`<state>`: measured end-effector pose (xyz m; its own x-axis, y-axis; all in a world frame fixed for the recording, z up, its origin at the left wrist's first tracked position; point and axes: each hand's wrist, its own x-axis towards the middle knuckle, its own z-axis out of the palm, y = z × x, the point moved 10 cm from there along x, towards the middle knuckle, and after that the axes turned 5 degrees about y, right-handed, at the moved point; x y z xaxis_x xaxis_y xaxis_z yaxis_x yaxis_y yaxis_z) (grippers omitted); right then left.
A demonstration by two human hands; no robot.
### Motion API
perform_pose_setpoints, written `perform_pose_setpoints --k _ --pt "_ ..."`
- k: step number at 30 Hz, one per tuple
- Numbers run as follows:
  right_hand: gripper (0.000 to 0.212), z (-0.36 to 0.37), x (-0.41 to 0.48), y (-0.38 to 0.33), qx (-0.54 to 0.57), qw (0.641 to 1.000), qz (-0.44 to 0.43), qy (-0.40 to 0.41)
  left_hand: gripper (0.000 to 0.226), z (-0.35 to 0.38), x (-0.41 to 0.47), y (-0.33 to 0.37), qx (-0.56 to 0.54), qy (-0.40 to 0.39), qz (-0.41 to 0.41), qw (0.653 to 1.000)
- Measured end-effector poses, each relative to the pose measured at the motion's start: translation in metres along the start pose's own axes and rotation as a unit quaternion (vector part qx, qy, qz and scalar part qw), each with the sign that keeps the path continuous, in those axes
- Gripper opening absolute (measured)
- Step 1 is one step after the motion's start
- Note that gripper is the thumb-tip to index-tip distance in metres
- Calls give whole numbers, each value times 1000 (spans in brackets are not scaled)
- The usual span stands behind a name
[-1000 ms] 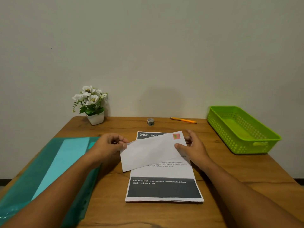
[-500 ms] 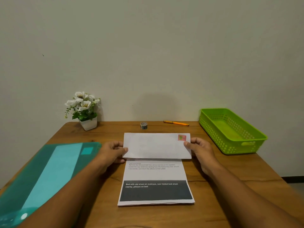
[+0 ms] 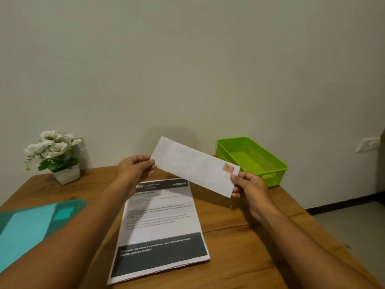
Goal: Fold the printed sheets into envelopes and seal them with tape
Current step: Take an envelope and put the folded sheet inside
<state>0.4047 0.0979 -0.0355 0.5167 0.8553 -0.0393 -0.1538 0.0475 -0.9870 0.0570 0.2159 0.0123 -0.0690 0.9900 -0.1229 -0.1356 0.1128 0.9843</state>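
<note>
A white envelope (image 3: 193,165) with a red stamp at its right end hangs tilted in the air above the table, left end higher. My left hand (image 3: 136,167) pinches its left end and my right hand (image 3: 249,186) pinches its lower right corner. Below it a stack of printed sheets (image 3: 160,228) lies flat on the wooden table (image 3: 239,247), with a dark band of white text along the near edge. No tape roll shows; the envelope and hands cover the back middle of the table.
A green plastic basket (image 3: 253,159) stands at the back right of the table. A white pot of white flowers (image 3: 57,157) sits at the back left. A teal plastic folder (image 3: 31,224) lies on the left. The wall rises right behind the table.
Both hands have lifted the envelope off the sheets and up into the air, tilting it. The camera has swung to the right, and the pen and small roll are no longer seen.
</note>
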Motion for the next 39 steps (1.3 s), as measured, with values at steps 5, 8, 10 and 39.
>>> perform_pose_setpoints --k 5,8,10,39 --pt "7 -66 6 -23 32 998 2 59 16 84 9 25 45 -44 76 995" --pt "11 -105 3 -31 40 995 7 91 21 135 9 30 73 -68 115 988" --pt "13 -128 2 -31 37 993 11 116 23 166 6 30 75 -81 124 986" --pt "30 -99 33 -15 -27 985 2 171 12 170 -13 -41 234 -172 126 949"
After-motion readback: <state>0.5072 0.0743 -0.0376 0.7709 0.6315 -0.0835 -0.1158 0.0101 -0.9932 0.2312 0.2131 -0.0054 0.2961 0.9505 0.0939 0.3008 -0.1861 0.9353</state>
